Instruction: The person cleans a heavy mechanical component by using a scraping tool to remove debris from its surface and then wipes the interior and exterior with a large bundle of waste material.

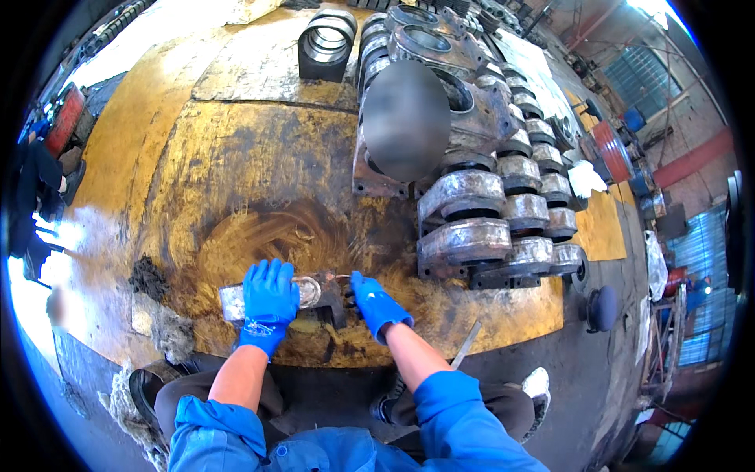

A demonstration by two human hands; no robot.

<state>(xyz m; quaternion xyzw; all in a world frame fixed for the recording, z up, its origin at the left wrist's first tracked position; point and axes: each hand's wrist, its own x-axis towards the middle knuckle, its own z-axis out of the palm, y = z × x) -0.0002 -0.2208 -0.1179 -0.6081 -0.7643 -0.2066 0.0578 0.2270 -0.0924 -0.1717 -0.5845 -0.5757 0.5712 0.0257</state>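
Observation:
My left hand (270,300), in a blue glove, lies across a silvery metal part (233,302) near the front of the worktop, its fingers wrapped over it. To the right of these fingers shows the part's round, ring-shaped end (308,292). A dark, greasy block (333,308) sits between my two hands. My right hand (376,304), also gloved in blue, is closed just right of that block. A thin, copper-coloured edge (341,276) shows at its fingertips; whether the fingers hold it is too small to tell.
Rows of heavy metal housings (465,241) with round openings stand at the right. A block with a shiny bore (327,46) stands at the back. Grey rags (171,333) lie at the left on the stained yellow worktop (228,149). A flat metal strip (467,343) juts over the front edge.

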